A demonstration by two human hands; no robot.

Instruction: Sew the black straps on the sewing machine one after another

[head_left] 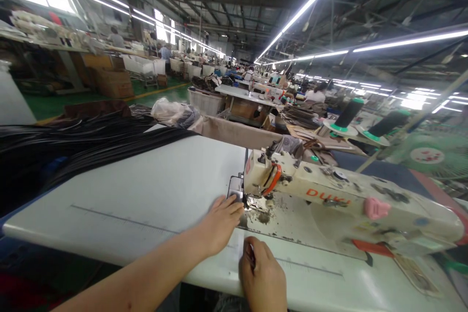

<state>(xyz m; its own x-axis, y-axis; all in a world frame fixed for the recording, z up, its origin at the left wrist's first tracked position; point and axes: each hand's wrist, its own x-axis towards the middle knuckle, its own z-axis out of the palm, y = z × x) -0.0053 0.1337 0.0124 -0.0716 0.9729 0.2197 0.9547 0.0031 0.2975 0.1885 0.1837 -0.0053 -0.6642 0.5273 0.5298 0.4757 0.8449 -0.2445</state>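
My left hand (224,222) lies flat on the pale sewing table (146,180), fingers stretched out towards the needle area of the sewing machine (310,190). Its fingertips are beside the metal presser foot (252,203) and a small clear plate (236,186). Closer to the table's front edge, my right hand (263,273) is curled, thumb and fingers brought together. Whatever it may hold is hidden by the fingers. The machine is cream coloured, with an orange lever (273,179) and a pink lump (376,208) on its arm.
Long black strips (109,148) lie over the table's left side. Behind the table stands a fabric-lined bin (237,131). Black thread cones (349,113) and a green fan (427,156) are at the right. Other workstations and people fill the hall beyond.
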